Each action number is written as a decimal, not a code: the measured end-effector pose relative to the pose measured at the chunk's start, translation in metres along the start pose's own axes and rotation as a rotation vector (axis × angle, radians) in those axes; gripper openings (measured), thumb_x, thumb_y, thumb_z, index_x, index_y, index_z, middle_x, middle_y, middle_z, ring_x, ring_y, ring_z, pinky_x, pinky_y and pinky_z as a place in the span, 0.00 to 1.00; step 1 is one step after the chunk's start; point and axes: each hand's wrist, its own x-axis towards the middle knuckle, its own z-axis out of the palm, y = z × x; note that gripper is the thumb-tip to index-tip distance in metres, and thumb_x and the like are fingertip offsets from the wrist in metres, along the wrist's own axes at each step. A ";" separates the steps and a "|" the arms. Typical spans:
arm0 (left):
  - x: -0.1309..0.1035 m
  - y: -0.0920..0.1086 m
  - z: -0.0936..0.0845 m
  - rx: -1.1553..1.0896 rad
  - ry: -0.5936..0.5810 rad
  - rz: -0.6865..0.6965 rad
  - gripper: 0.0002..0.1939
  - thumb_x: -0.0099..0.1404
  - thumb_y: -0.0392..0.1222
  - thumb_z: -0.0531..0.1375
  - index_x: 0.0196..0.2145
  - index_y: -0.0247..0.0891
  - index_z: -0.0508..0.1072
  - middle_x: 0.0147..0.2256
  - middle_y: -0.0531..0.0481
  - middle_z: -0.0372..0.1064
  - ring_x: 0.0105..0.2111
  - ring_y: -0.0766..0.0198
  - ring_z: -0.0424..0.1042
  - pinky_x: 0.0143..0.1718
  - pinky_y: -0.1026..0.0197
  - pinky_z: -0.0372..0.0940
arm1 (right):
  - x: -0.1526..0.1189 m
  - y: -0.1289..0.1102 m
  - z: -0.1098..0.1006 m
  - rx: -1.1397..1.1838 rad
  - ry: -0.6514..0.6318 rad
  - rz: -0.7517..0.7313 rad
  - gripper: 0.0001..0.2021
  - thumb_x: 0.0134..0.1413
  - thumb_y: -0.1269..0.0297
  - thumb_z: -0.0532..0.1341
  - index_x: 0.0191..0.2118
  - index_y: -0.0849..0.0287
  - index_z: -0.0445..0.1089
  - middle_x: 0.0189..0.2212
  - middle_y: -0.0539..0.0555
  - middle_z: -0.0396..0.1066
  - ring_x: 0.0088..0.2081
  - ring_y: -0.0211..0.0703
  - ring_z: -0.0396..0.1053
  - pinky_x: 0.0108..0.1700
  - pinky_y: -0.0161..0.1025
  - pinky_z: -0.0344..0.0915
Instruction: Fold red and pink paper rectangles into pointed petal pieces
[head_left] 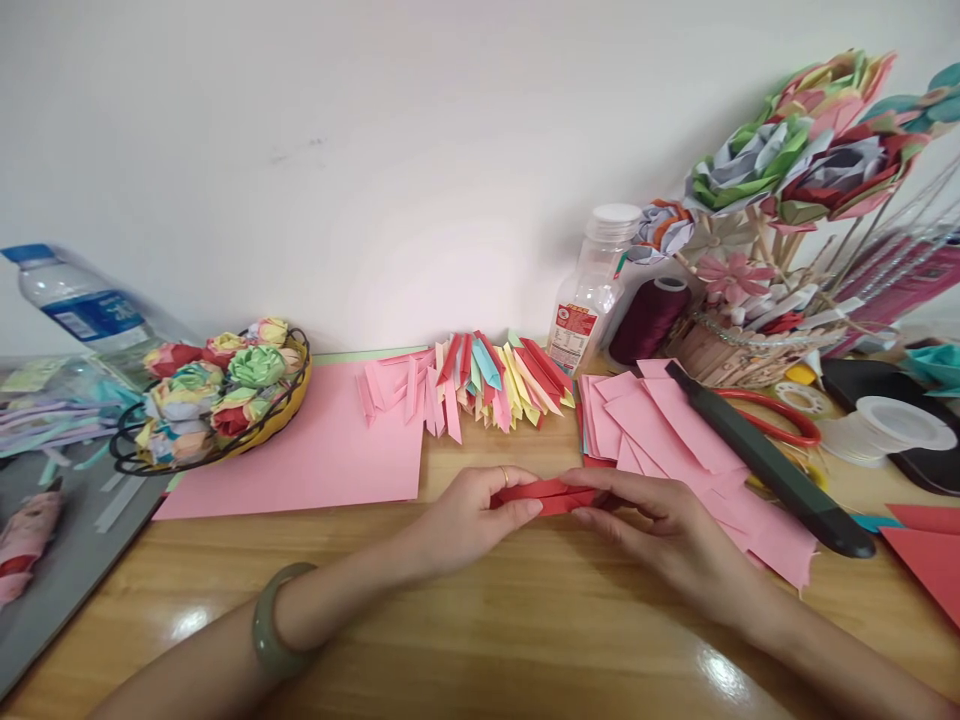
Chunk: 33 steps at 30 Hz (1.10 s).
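Left grip (476,515) and right grip (664,508) pinching folded red paper (556,497) | pink slips (664,425) near right grip

Basket (295,398) left, paper (553,497) before bottle (585,300), spool (892,425) right

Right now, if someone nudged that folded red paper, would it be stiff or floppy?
Probably light and easily shifted: the red paper looks like a thin, narrow strip. Its lengthwise fold likely makes it somewhat stiffer than the flat sheets nearby. It could still bend or crease under a hard squeeze from the fingers holding it.
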 end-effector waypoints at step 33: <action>-0.003 0.001 0.001 0.030 -0.028 0.000 0.18 0.68 0.47 0.46 0.23 0.36 0.58 0.22 0.57 0.54 0.23 0.70 0.54 0.26 0.67 0.51 | 0.000 0.012 0.001 -0.073 0.093 -0.006 0.17 0.55 0.55 0.58 0.50 0.52 0.67 0.38 0.52 0.73 0.36 0.39 0.70 0.38 0.36 0.69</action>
